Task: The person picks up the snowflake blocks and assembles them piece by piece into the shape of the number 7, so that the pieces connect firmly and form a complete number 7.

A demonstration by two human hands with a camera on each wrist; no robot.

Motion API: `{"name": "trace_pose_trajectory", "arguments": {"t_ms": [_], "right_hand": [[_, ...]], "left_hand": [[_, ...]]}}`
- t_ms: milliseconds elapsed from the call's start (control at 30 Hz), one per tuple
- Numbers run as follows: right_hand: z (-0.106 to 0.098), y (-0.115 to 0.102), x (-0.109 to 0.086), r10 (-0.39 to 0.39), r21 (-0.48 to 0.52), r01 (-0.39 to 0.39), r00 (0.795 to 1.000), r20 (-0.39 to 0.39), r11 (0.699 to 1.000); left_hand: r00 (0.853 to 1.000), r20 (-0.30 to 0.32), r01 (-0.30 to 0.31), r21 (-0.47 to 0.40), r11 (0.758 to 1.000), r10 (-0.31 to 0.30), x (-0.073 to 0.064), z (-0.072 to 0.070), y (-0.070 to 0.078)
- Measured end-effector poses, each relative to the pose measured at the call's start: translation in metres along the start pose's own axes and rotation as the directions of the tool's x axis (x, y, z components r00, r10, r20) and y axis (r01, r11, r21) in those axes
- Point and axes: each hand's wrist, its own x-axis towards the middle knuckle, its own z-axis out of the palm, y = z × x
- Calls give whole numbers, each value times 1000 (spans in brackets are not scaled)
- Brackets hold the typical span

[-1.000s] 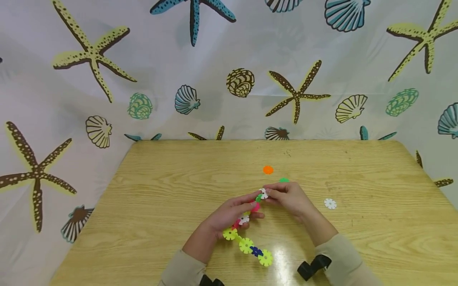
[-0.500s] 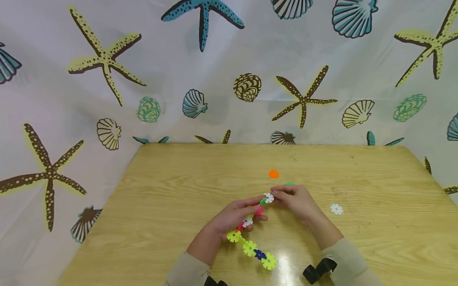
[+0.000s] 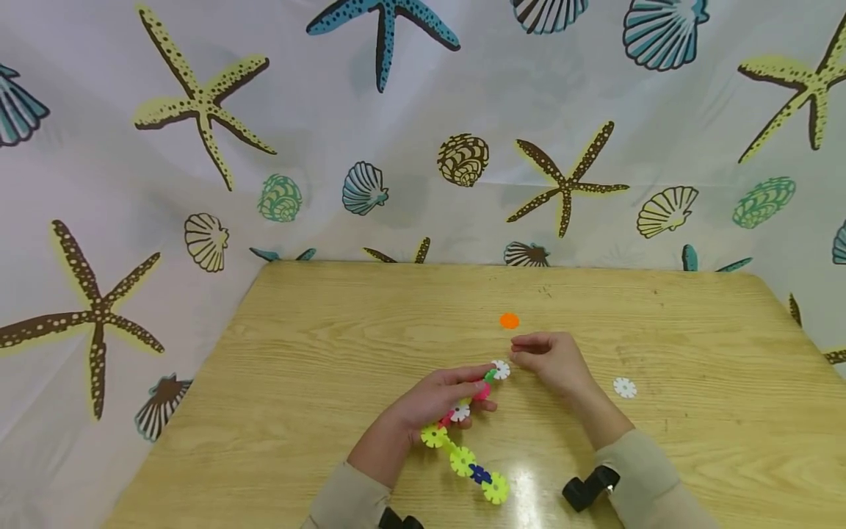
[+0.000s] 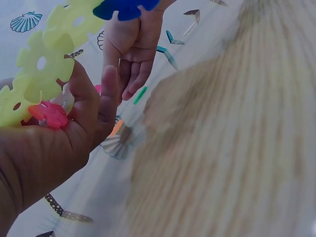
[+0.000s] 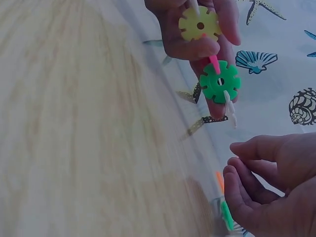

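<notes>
My left hand [image 3: 429, 400] grips a chain of slotted plastic snowflake discs [image 3: 460, 466]. Yellow and dark blue discs hang from its lower end, below the palm. At the upper end a white disc [image 3: 504, 370] juts past the fingertips, slotted into a green disc [image 5: 217, 91]. Just right of that white disc is my right hand [image 3: 558, 365], apart from the chain. In the right wrist view its thumb and fingers are loosely bent with a gap and hold nothing. A loose green disc [image 5: 226, 215] lies beyond the right fingers, covered by that hand in the head view.
On the wooden table [image 3: 317, 330], an orange disc [image 3: 509, 321] lies beyond the hands. Another loose white disc [image 3: 624, 388] lies to the right of my right forearm. A cloth with starfish and shells [image 3: 396, 132] hangs behind the table.
My right hand has let go of the white disc at the chain's end and drawn slightly away, over the loose green disc. The left hand still holds the chain. The head view has shifted slightly.
</notes>
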Motion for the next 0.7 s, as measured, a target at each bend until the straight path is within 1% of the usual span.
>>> {"name": "trace_pose_trajectory", "arguments": {"t_ms": [133,333,533,633,700], "right_hand": [[-4,0,2,-33,-109,31,999,-17,994],[-11,3,5,-64,-214,53,997,-45,975],[-18,4,10,-79,-249,61,995,-65,967],[-22,3,12,-80,-239,59,993,-81,969],[-25,4,12,-68,-222,45,993,-96,974]], "left_hand": [[1000,2,-4,9,1000,4,1,0,-1],[1000,-2,-8,29,1000,8,-1,1,0],[1000,-6,-15,32,999,15,-2,-1,2],[1000,-8,-18,29,999,18,-3,-2,1],[1000,-8,-19,23,1000,19,-3,-2,1]]}}
